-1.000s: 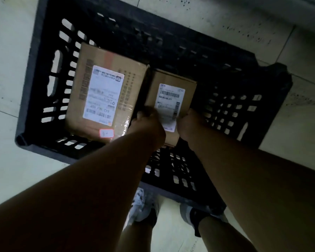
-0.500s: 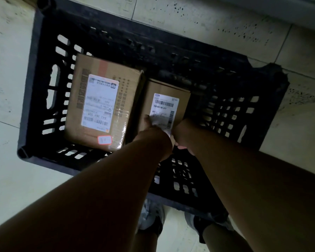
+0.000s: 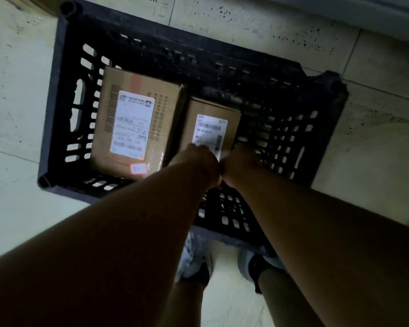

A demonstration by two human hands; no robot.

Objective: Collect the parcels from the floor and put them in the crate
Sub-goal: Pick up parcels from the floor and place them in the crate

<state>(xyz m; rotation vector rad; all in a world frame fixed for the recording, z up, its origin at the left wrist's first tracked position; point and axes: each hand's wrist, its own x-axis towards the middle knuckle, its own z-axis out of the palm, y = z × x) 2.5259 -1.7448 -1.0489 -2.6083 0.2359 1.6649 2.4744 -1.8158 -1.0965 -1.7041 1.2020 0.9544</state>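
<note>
While both hands are down inside the crate (image 3: 57, 95), the step in hand looks like setting the small parcel (image 3: 213, 119) onto the crate floor, i.e. the placing stage, not the collecting one. Left hand (image 3: 196, 161) and right hand (image 3: 239, 164) sit side by side, touching or nearly so, at the parcel's near end. Fingers are hidden behind the knuckles and wrists, so can't tell whether each grip is clasping the cardboard, pressing it or already slack. Small parcel lies label-up, roughly mid-crate, just beside the big parcel (image 3: 135, 123), which fills the left part against the left wall w/ label up and a red-edged sticker at its near corner.

Next move, as I judge it: let go cleanly, lift both hands straight up past the near rim, then look round the floor (image 3: 14, 114) for more parcels; none show here, though a brown edge at the top left corner beyond the crate may be one, too cropped to say.

Obstacles: not much. Right half of the crate has room. Feet in shoes (image 3: 194, 263) stand close to the near wall. Light is dim, edges blurry.
</note>
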